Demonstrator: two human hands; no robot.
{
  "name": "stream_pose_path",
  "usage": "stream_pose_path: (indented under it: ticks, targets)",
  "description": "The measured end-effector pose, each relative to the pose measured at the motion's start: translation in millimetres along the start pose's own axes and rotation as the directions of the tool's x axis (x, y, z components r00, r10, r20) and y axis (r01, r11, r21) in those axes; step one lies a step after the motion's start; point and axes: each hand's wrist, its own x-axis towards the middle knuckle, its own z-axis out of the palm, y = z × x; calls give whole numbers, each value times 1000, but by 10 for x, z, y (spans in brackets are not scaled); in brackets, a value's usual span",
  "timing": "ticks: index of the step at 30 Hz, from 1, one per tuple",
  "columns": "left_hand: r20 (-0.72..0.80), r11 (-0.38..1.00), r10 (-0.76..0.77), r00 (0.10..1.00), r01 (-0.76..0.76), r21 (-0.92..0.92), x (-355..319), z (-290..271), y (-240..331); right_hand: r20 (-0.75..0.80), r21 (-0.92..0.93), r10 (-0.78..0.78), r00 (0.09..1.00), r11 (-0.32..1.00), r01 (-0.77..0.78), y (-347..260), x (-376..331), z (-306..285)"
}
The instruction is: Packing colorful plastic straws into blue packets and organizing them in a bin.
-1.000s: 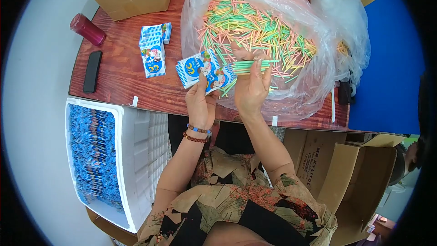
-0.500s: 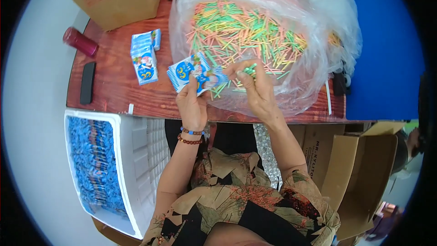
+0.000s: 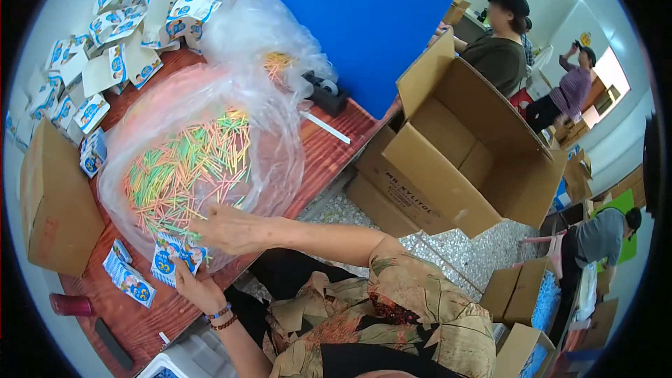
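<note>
My left hand [image 3: 198, 288] grips several small blue and white printed packets [image 3: 166, 259] above the near edge of the table. Fingers closed, my right hand [image 3: 234, 229] is right beside the packets, with a few thin green sticks [image 3: 186, 234] at its fingertips. Its fingers partly hide what they hold. Just beyond lies a large clear plastic bag [image 3: 280, 182], spread wide around a heap of thin pastel sticks [image 3: 192, 161] in pink, green and yellow. More blue and white packets [image 3: 129, 276] lie on the table left of my left hand.
A brown carton [image 3: 59, 203], a dark red cylinder [image 3: 72, 304] and folded printed boxes [image 3: 115, 42] occupy the table's left and far side. A black tape dispenser [image 3: 325, 94] sits near a blue panel [image 3: 364, 14]. An open carton [image 3: 462, 147] stands right; people work beyond.
My view has swung to the right, bringing the open carton and other people into sight. Both hands remain close together at the packets; the right hand's fingers now point toward them.
</note>
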Motion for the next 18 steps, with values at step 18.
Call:
stream_pose_path:
  ticks: [18]
  targets:
    - [60,998,-56,997,53,43,-310,-334,134,62,502,-276,959,839,210,-235,-77,55]
